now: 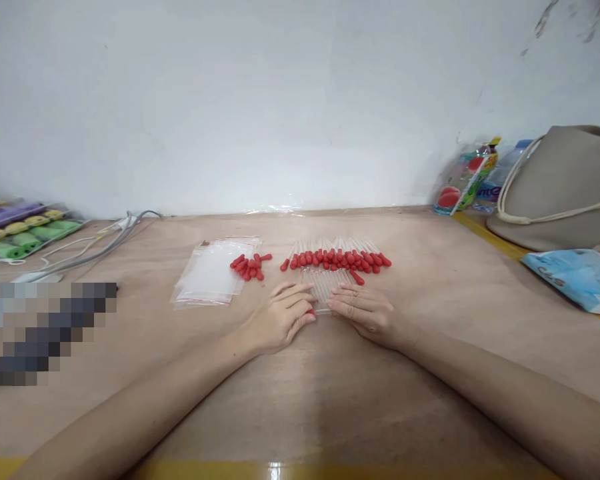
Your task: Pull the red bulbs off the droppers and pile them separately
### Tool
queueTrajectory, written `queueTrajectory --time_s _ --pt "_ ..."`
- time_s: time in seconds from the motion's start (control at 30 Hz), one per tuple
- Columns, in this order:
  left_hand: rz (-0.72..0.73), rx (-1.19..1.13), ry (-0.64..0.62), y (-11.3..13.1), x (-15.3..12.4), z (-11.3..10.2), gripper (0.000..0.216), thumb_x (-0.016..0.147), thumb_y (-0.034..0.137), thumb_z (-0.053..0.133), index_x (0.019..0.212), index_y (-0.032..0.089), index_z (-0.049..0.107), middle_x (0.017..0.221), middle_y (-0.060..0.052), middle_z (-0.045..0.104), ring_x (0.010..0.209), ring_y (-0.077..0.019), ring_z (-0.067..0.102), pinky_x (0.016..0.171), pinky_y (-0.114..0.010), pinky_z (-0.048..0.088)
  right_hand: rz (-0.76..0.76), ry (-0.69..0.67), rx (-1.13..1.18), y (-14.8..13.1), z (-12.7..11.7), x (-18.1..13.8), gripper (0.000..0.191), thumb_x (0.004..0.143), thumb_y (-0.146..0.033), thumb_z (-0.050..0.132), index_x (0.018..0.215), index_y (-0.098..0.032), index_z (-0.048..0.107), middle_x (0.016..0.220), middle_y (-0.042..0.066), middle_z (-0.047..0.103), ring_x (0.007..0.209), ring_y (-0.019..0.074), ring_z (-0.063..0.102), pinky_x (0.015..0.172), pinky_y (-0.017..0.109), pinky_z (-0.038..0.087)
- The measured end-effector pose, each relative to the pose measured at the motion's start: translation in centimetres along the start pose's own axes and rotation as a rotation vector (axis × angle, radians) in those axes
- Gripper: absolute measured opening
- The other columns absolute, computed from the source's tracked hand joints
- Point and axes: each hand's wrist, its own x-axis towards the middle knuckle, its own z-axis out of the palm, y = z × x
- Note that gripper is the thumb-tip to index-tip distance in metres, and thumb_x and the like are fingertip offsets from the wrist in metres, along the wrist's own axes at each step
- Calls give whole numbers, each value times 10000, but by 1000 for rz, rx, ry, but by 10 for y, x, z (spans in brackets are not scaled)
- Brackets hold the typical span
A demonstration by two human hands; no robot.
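L hand (pixel 287 317), ctr frame, pinches a red bulb (pixel 311 311) — R hand (pixel 367 312) lies flat, fingers loose, against clear tubes (pixel 323 285). Red-bulb row (pixel 340 257) just above — bags (pixel 210 273) left of ctr.

1. I have open tabletop (pixel 300 407) between the forearms, so either hand could draw straight back.
2. Clear tubes (pixel 323 285) fill the narrow gap between my left hand (pixel 287 315) and right hand (pixel 364 310), blocking any low pass there.
3. Ahead, the row of red-bulbed droppers (pixel 333 257) bars low forward travel; behind it I see a bare strip, then the wall (pixel 300 107).
4. Forward-left, loose red bulbs (pixel 251 268) and plastic bags (pixel 211 272) are in my way.
5. Rightward I get a wide lane, ending at the tissue pack (pixel 575 277) and handbag (pixel 563 190).
6. Far left, cables (pixel 130 225) and a pixelated object (pixel 55 340) limit me.
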Motion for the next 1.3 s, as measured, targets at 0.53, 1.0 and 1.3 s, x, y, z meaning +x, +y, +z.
queueTrajectory --time_s 0.53,1.0,1.3 --pt "-619 172 484 -76 -4 -49 257 820 214 434 993 152 613 830 -75 492 881 -202 489 733 -332 466 480 55 -393 4 -17 12 263 805 -177 460 1026 -158 600 701 24 582 674 140 508 668 298 318" --pt "-628 372 445 -93 -9 -38 207 782 367 509 820 187 603 788 -49 584 820 -217 507 779 -370 379 436 -20 -368 -1 -15 15 140 771 -225 508 789 -172 636 648 17 618 660 148 493 729 331 285" --pt "-442 536 114 -62 23 -12 232 767 364 515 791 178 652 1068 -110 531 997 -282 430 806 -440 290 424 -107 -275 -4 -15 15 316 780 -442 531 922 -184 645 808 36 617 767 162 497 765 354 272"
